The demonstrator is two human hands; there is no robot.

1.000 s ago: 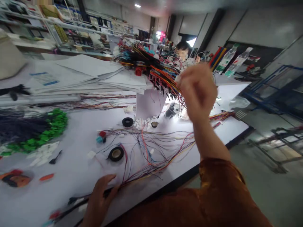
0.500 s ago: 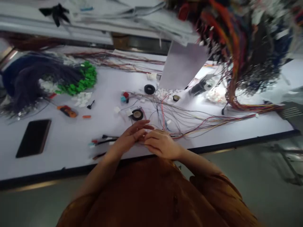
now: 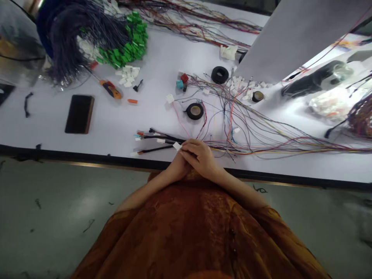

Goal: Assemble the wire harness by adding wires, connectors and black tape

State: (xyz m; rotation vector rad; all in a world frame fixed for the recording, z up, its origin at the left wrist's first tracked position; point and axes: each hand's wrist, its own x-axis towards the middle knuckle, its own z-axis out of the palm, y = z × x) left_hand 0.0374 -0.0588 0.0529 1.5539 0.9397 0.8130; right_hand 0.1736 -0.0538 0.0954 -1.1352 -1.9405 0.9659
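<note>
My right hand (image 3: 201, 158) lies over my left hand (image 3: 180, 164) at the front edge of the table. The right hand's fingers are bent and pressed together, and whatever is in them is hidden. Most of my left fingers are covered by the right hand. A small white connector (image 3: 177, 146) shows at the fingertips. Black-sleeved cables (image 3: 165, 136) with small plugs stick out to the left of the hands. Loose coloured wires (image 3: 261, 149) of the harness run off to the right. Just beyond the hands is a roll of black tape (image 3: 191, 113).
Farther back lie another black tape roll (image 3: 220, 69), a small roll (image 3: 257, 96) and white connectors (image 3: 236, 86). To the left are a phone (image 3: 79, 114), an orange-handled screwdriver (image 3: 109, 89) and a wire bundle with green connectors (image 3: 128, 48). A white panel (image 3: 293, 37) stands at the back.
The view has tilted down and moved closer to the table. My left hand, earlier with fingers stretched out, is now tucked under the right. A white connector now shows at the fingertips.
</note>
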